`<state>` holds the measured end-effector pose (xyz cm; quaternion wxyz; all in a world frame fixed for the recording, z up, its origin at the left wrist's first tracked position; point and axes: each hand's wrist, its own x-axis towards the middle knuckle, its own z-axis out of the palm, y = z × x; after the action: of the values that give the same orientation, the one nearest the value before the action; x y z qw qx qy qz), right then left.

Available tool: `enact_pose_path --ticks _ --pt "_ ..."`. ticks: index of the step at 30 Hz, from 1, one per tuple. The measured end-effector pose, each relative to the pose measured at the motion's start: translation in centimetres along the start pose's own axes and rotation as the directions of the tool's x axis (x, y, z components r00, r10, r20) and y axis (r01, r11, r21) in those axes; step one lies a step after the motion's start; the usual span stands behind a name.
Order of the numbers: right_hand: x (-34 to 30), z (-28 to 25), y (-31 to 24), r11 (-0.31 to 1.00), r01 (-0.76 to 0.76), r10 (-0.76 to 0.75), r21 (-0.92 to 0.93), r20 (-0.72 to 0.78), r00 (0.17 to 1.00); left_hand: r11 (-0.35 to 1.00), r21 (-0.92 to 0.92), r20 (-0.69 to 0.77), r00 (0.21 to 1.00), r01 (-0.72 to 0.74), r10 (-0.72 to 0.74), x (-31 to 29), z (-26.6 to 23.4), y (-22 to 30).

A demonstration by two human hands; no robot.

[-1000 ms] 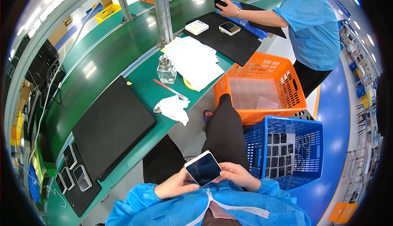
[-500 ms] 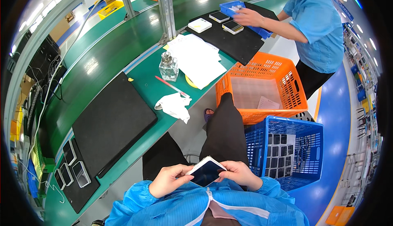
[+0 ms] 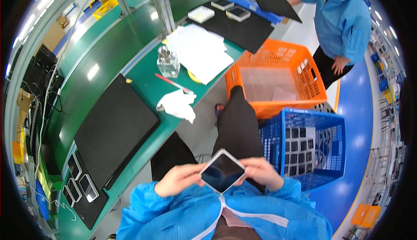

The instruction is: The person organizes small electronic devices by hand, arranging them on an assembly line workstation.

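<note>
Between my two hands, above my lap, is a square white-edged device with a dark glossy screen [image 3: 223, 171], its screen facing up and one corner pointing away from me. My left hand [image 3: 180, 180] pinches its left corner, thumb on the upper side. At the right corner my right hand [image 3: 262, 173] grips it in the same way; the fingers beneath are partly hidden. On the green bench to the left lies a black mat [image 3: 115, 131]. Several similar white-framed devices [image 3: 88, 188] rest on a black sheet at the bench's near left end.
A white cloth [image 3: 177, 104], red pen [image 3: 171, 82], glass bottle [image 3: 168, 62] and white papers [image 3: 200, 53] lie along the bench. Right of my legs stand an orange crate [image 3: 319, 72] and a blue crate [image 3: 336, 146] holding several devices. A co-worker [image 3: 341, 23] holds a black board [image 3: 274, 3].
The device has been turned so its screen faces me more squarely; both hands still hold it. The co-worker has let go of the blue tray's contents and now lifts a black board, one hand lowered.
</note>
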<state>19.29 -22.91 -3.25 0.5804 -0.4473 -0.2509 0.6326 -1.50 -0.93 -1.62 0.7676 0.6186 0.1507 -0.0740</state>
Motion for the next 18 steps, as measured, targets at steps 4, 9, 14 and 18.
enact_pose_path --ticks 4,9,14,18 --pt "2.1 0.8 -0.7 0.93 0.368 -0.367 -0.003 -0.099 0.925 0.86 -0.497 0.036 0.994 0.11 -0.106 2.1 1.4 -1.1" --pt "4.5 0.9 -1.5 0.868 0.495 -0.496 -0.041 -0.076 0.865 0.528 -0.815 0.289 0.957 0.239 0.012 4.1 3.3 -1.7" --pt "4.3 1.6 -0.6 0.932 0.354 -0.353 -0.079 -0.426 0.833 0.554 -0.797 0.252 0.966 0.242 -0.06 4.4 5.6 -0.3" --pt "4.1 1.9 -1.4 0.958 0.246 -0.287 -0.148 -0.519 0.806 0.548 -0.828 0.145 0.989 0.115 0.011 4.6 5.3 -1.0"
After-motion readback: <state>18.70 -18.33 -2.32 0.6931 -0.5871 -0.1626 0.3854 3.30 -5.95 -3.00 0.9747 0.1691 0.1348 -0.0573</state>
